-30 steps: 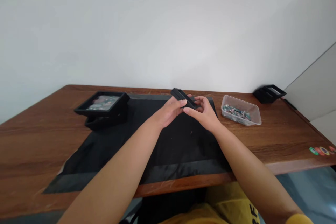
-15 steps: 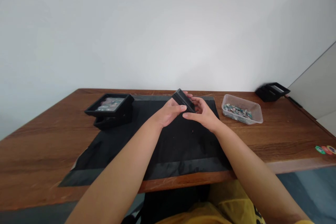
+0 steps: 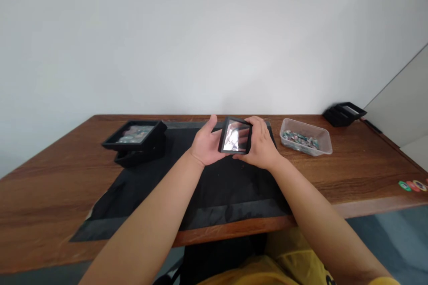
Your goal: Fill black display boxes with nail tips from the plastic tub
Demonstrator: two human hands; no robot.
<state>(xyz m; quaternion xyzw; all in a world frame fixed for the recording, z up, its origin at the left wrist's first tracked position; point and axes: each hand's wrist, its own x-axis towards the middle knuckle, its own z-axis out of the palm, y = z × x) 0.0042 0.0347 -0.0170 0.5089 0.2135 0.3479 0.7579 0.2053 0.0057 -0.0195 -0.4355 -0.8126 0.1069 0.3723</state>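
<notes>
Near the back left corner of the bench [image 3: 334, 182], a stack of black frames [image 3: 143, 144] is sitting partly on the mat [image 3: 230, 191], with pale and greenish bits [image 3: 135, 134] showing in its upper part. The mat is stretching from near the back edge of the bench almost to the front edge. Above the mat, toward the back edge, the left hand [image 3: 207, 144] is staying open, palm up and thumb raised, its fingers passing under the small frame [image 3: 235, 136]. This frame's clear panel is catching the light. The right hand [image 3: 259, 144] is gripping the frame by its right side. Farther right, toward the back edge, a clear tub [image 3: 306, 125] is holding small greenish and pale pieces [image 3: 301, 140]. Close to the back right corner, another black stack [image 3: 341, 115] is sitting, and round stickers [image 3: 413, 185] are lying near the front right corner.
</notes>
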